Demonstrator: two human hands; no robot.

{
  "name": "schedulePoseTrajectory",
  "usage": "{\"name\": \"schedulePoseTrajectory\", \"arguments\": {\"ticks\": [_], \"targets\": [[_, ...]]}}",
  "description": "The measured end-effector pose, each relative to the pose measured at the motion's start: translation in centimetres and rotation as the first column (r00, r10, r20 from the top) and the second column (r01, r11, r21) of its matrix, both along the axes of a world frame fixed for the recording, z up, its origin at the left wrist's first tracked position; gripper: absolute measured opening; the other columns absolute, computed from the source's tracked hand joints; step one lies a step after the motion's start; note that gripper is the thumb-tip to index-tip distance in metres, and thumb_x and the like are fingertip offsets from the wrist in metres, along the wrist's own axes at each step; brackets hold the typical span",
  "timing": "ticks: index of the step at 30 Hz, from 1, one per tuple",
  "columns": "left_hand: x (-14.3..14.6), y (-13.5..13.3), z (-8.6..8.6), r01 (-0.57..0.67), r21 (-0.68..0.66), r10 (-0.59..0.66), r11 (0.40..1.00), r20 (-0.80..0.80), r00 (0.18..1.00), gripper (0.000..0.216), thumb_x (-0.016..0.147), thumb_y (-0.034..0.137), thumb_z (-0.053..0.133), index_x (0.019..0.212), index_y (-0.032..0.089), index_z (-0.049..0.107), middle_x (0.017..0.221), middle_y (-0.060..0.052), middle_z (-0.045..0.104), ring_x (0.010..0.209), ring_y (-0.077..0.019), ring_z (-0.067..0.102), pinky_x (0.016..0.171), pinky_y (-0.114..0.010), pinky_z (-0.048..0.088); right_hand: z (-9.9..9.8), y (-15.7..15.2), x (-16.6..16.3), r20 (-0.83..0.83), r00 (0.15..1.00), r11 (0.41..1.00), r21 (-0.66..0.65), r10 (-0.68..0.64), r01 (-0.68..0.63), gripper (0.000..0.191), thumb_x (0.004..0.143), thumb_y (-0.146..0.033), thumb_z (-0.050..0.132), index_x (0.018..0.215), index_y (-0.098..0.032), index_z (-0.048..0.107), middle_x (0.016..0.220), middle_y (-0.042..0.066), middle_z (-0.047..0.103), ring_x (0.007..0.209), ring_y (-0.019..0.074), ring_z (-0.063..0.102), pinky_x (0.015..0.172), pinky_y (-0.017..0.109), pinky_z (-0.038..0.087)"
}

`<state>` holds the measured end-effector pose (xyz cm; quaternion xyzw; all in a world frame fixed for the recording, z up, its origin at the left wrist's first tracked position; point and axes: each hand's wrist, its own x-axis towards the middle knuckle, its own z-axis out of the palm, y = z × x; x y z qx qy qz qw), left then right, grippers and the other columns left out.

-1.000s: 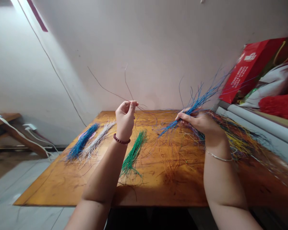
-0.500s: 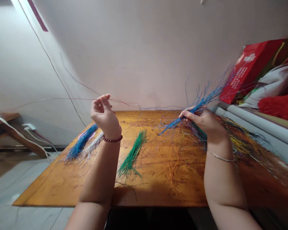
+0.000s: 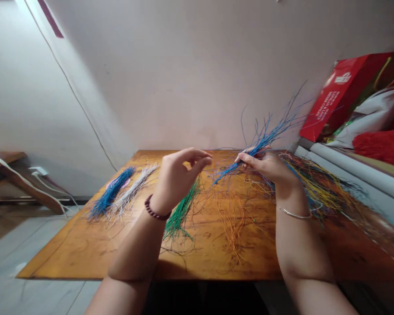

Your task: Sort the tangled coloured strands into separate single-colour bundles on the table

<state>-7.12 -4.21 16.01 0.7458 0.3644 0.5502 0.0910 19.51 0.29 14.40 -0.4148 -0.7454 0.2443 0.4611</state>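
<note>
My right hand (image 3: pixel 261 161) is closed around a bundle of thin blue wires (image 3: pixel 269 136), held tilted above the table, with loose ends fanning toward the upper right. To the left of that bundle, my left hand (image 3: pixel 185 170) hovers with curved fingers; a small gap shows between thumb and forefinger, and no wire is visible there. Below it lies a green wire bundle (image 3: pixel 180 216), partly hidden by the wrist. Orange wires (image 3: pixel 233 227) spread loosely across the table between my forearms.
On the wooden table (image 3: pixel 68 258), a dark blue bundle (image 3: pixel 113 192) and a white bundle (image 3: pixel 133 192) lie at the left. Yellow and mixed wires (image 3: pixel 315 188) sit beyond my right wrist. A red box (image 3: pixel 338 96) and red cloth (image 3: pixel 384 146) stand at the right.
My left hand has come down and right, toward the blue bundle. The reddish strands it pinched and stretched leftward are no longer in its fingers. My right hand has shifted slightly left.
</note>
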Motion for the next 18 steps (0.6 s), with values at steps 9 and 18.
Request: {"name": "schedulePoseTrajectory", "arguments": {"ticks": [9,18], "targets": [[2.4,3.0,-2.3,-0.136,0.049,0.144,0.989,-0.261,0.955,0.017,0.094,0.037,0.067,0.093,0.026,0.079,0.085,-0.001,0.078,0.073,-0.0168,0.065,0.071,-0.031,0.046,0.0,-0.4,-1.4,0.022,0.995,0.995,0.020,0.096,-0.096,0.037,0.091,-0.051,0.064,0.084,-0.017,0.074,0.074,0.004,0.067,0.066,0.0122,0.059,0.062,0.025,0.047],[2.4,3.5,-2.8,-0.028,0.077,0.052,0.997,-0.318,0.947,0.016,0.095,0.037,0.067,0.097,0.026,0.078,0.092,-0.001,0.078,0.083,-0.0180,0.066,0.076,-0.031,0.046,0.0,-0.4,-1.4,0.020,0.995,0.995,0.031,0.095,-0.095,0.036,0.092,-0.052,0.064,0.085,-0.018,0.075,0.073,0.003,0.066,0.067,0.0119,0.060,0.063,0.025,0.048]]}}
